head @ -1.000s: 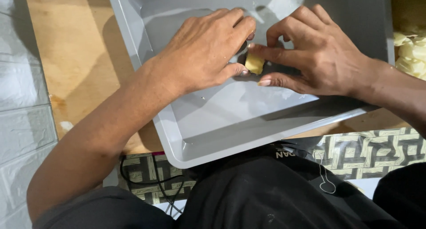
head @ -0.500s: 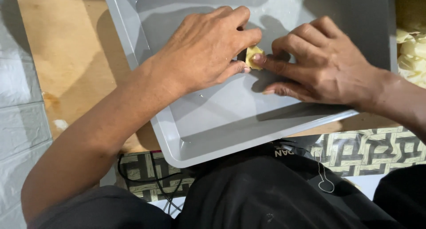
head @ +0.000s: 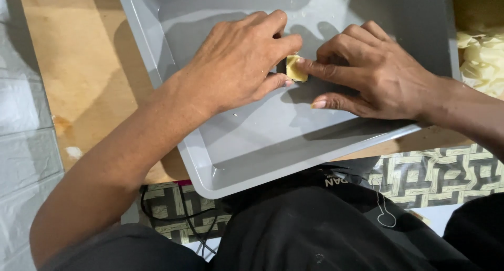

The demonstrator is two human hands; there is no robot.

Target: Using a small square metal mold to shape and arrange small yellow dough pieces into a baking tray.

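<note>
Both hands work inside a shallow grey plastic tray [head: 252, 160], which serves as the landmark for everything else. Near the middle of the tray's floor, slightly toward its far side, sits a small pale yellow piece [head: 295, 69] — it looks like a bit of dough or soft food, though its exact kind cannot be told.

The left hand [head: 236, 61] lies palm down over the tray floor, fingers curled forward, with the thumb and forefinger closing on the near-left edge of the yellow piece. A small dark object shows just between the fingers and the piece, too hidden to identify.

The right hand [head: 373, 74] also rests low on the tray floor, its forefinger stretched out and pressing on top of the piece while the thumb lies flat on the grey surface nearer the tray's front rim. So the piece is pinched and pinned between the two hands, touching both.

The tray stands on a wooden board [head: 79, 76], overhanging the person's dark-clothed lap at its near corner. Beyond the tray's right wall lies a heap of pale yellow scraps [head: 483, 55]. Below the tray's front edge a patterned mat [head: 430, 176] shows — a thin black cable [head: 184, 218] runs across it.
</note>
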